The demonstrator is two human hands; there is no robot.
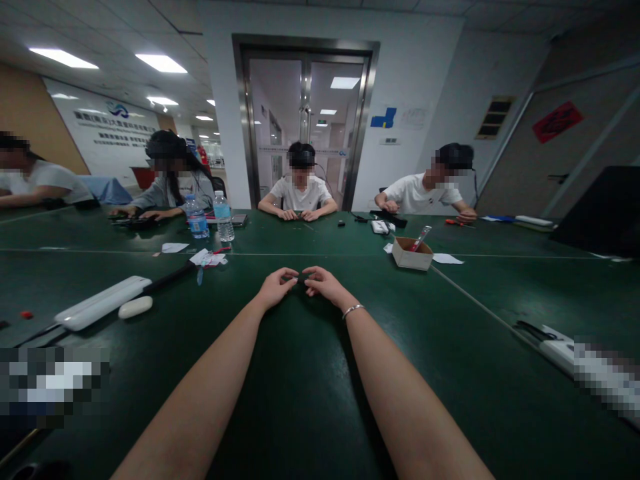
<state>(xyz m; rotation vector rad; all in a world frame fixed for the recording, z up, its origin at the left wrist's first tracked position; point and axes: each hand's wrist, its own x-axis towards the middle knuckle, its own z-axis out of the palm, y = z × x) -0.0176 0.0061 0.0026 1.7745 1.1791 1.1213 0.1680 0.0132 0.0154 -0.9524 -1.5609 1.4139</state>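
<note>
Object [301, 281], sm./dark, btwn L hand [277, 287] & R hand [325, 285].

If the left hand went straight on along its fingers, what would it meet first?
Probably the small dark item, then the right hand; whether the left hand touches that item is too small to tell.

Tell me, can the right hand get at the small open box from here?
Probably yes: only green tabletop shows between the right hand and the open box, ahead and to its right. That hand seems occupied with a small dark piece, though.
</note>
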